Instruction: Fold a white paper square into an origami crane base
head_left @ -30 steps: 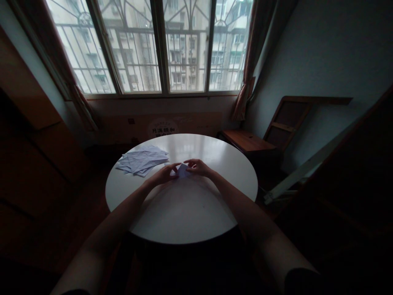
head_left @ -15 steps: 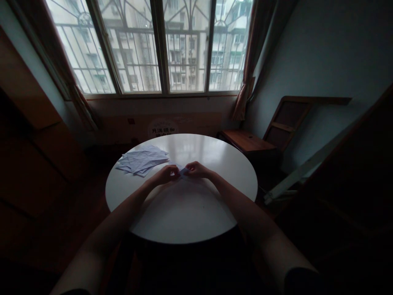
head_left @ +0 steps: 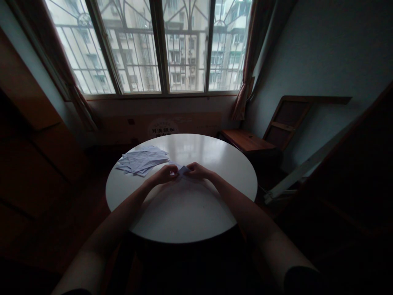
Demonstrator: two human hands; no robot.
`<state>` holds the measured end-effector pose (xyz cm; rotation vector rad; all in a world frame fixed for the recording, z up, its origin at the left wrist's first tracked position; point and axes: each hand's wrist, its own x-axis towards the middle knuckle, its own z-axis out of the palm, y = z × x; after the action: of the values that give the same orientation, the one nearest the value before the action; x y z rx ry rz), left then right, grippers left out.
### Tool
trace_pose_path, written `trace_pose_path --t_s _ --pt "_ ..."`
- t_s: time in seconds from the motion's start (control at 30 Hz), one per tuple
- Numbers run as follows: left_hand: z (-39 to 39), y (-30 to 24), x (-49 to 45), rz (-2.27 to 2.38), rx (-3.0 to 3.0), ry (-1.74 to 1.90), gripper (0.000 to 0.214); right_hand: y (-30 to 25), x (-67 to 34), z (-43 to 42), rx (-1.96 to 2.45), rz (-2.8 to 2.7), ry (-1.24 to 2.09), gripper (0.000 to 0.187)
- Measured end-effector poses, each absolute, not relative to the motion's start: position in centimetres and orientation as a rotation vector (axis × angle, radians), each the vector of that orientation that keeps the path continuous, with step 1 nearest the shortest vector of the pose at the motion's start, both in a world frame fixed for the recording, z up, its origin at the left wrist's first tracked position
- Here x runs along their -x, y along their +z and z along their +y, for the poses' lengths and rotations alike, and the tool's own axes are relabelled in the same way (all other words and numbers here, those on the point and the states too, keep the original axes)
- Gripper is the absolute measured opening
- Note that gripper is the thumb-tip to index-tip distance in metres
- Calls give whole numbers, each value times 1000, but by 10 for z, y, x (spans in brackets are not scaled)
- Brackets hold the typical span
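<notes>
Between my two hands is a small folded piece of paper, pale blue-grey, held just over the middle of the white round table. The fingertips of my left hand pinch its left side, thumb and forefinger forming a ring. From the other side, my right hand grips the paper with thumb and fingers closed. Its exact folds are too small and dim to make out. To the left of my left hand lies a loose, overlapping pile of paper sheets, creased and pale.
A low brown wooden table stands beyond the table's right side, with a wood-framed panel leaning behind it. Along the wall under the barred window lies a long cardboard box. A wooden cabinet is at the left.
The folded paper has turned slightly between my fingers, and a corner of it now points up more clearly. My right fingers have shifted a little. The pile stays the same.
</notes>
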<state>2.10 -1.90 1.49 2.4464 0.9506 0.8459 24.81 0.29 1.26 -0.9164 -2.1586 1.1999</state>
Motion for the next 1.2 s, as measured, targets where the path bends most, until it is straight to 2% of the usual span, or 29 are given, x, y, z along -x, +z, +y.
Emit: trace_pose_path --t_s 0.37,0.83,0.9,1.03,1.1,1.2 --pt "-19 15 -20 962 -2409 813 5 8 -247 7 905 -2157 1223 29" --pt "-19 15 -19 1014 -2345 743 6 8 -249 9 981 -2177 1119 31" --pt "-18 14 -19 1001 -2345 757 18 8 -249 10 1026 -2181 1060 28" --pt "-14 10 -17 1014 -2409 819 61 13 -251 9 1112 -2197 946 22" --pt "-11 7 -15 1019 -2438 791 66 14 -252 9 1175 -2197 873 20" --pt "-8 5 -12 1017 -2480 751 55 15 -252 8 1264 -2186 757 19"
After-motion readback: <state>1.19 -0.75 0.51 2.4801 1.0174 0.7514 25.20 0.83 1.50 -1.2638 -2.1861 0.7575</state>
